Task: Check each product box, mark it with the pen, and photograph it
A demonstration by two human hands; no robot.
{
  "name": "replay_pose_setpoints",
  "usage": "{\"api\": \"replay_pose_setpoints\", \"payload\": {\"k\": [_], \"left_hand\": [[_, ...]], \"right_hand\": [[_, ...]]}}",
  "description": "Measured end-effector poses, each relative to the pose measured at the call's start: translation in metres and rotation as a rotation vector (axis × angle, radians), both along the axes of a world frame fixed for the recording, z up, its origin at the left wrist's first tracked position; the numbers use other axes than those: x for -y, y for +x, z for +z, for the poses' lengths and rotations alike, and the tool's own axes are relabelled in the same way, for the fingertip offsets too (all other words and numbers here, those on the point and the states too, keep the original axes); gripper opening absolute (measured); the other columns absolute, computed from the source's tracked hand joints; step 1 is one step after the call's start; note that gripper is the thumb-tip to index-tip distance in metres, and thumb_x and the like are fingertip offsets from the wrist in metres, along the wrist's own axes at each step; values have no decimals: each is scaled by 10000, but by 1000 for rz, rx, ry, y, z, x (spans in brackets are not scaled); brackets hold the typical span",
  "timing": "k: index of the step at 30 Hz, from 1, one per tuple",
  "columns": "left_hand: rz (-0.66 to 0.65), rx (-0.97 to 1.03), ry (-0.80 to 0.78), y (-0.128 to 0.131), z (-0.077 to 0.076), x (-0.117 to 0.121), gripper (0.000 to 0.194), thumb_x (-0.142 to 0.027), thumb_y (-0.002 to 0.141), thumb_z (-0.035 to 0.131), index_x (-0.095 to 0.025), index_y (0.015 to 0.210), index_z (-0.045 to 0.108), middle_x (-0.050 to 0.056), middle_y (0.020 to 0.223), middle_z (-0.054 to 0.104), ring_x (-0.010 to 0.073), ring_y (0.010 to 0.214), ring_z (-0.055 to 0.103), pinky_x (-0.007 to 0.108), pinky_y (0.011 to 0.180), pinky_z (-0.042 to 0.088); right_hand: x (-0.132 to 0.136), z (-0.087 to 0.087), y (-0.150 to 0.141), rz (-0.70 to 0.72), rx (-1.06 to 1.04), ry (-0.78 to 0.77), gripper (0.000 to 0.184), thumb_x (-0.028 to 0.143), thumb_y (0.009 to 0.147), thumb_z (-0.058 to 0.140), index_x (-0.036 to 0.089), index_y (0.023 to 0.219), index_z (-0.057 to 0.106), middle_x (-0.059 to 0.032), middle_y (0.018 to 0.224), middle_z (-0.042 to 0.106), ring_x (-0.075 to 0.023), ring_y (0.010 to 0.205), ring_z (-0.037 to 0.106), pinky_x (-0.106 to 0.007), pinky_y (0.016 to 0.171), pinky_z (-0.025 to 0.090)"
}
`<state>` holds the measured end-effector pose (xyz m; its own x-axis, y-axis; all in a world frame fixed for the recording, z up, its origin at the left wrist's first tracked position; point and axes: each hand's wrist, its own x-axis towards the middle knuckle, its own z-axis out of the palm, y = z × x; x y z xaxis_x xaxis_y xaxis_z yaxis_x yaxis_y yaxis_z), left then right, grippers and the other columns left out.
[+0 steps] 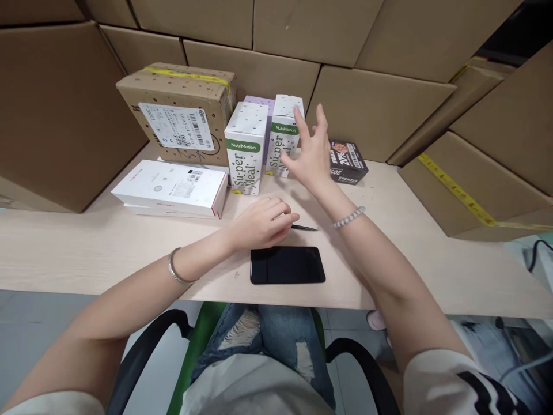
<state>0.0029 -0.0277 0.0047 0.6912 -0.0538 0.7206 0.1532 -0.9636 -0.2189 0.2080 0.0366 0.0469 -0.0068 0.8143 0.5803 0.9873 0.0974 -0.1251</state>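
My right hand [313, 151] is raised with its thumb and fingers spread, in front of the right-hand white NutriMotion Su-per Meal box [283, 118]. It overlaps that box's right side in view, and whether it touches it I cannot tell. A second white NutriMotion box [247, 147] stands upright to the left. My left hand [262, 222] rests low over the table, its fingers curled together and nothing visible in them. Past its fingertips a dark pen [305, 228] shows, its other end hidden behind the hand. Just below lies a black smartphone [287, 265], screen dark.
A purple box [261, 101] stands behind the white cartons. To the right sits a small black box [347, 162]. Flat white boxes [170, 185] lie at left before a taped, labelled cardboard parcel [181, 112]. Large cardboard boxes [259, 69] wall in the table [401, 253].
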Motion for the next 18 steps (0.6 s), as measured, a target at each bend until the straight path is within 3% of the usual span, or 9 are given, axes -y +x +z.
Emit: {"api": "replay_pose_setpoints", "payload": {"k": [4, 8, 13, 18], "left_hand": [[1, 48, -64, 1, -1, 1, 141, -176, 1014, 538, -186, 1150, 573, 59, 908, 689, 193, 807, 617, 295, 728, 498], [-9, 75, -117, 2, 0, 2, 197, -177, 1017, 554, -164, 1213, 561, 68, 922, 692, 194, 824, 630, 293, 743, 507], [0, 82, -111, 2, 1, 3, 190, -196, 1029, 542, -179, 1218, 552, 42, 897, 684, 187, 794, 623, 288, 725, 511], [37, 93, -82, -1, 0, 0, 182, -191, 1025, 543, -165, 1203, 567, 56, 913, 695, 192, 813, 644, 296, 720, 519]], "right_hand": [[-38, -9, -13, -23, -46, 41, 955, 524, 1007, 582, 309, 1751, 24, -171, 1814, 99, -516, 1449, 503, -693, 1083, 510], [-55, -22, -22, -112, -134, 9, 903, 553, 1014, 565, 284, 1737, 94, -204, 1821, 66, -432, 1242, 664, -633, 985, 579], [-44, -12, -38, -162, -254, -121, 953, 472, 979, 623, 158, 1719, 111, -310, 1756, 178, -421, 1277, 664, -582, 1068, 563], [-22, -2, -28, -164, -288, -115, 916, 409, 973, 590, 209, 1716, 94, -276, 1639, 382, -421, 1315, 641, -567, 1043, 565]]}}
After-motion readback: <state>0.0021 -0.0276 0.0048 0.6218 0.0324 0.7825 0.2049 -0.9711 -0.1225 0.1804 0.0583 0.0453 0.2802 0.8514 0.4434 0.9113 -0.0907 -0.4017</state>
